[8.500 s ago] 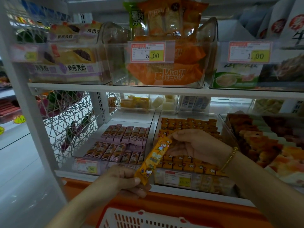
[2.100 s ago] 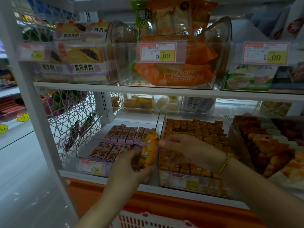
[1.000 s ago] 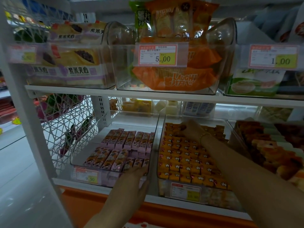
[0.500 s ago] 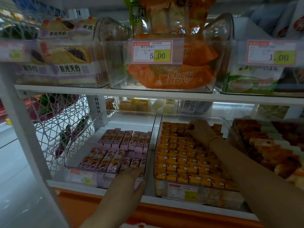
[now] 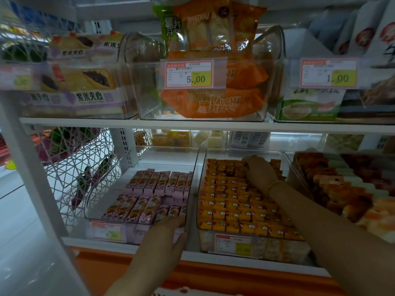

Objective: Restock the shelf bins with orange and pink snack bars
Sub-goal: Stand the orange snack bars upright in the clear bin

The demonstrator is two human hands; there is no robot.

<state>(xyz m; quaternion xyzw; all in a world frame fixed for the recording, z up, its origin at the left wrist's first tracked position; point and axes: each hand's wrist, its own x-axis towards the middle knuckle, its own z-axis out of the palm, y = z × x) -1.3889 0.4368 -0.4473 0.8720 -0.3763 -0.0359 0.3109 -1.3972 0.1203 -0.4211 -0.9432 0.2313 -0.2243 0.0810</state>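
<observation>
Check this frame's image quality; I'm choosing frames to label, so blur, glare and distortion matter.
Head view: dim, bright backlight behind the lower shelf; the wide lens slants the white upright; the 5.00 price tag reads sharp, the pink bin's tag is blurred; the left hand is soft, the right hand among the orange bars clearer.

Flat left hand low; right hand far forward, fingers curled

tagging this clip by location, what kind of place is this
Most likely a small shop's snack aisle. Printed price tags are clipped to clear bins, the shelves hold packaged snacks, and rows of orange bars and pink bars are laid out for sale.
</observation>
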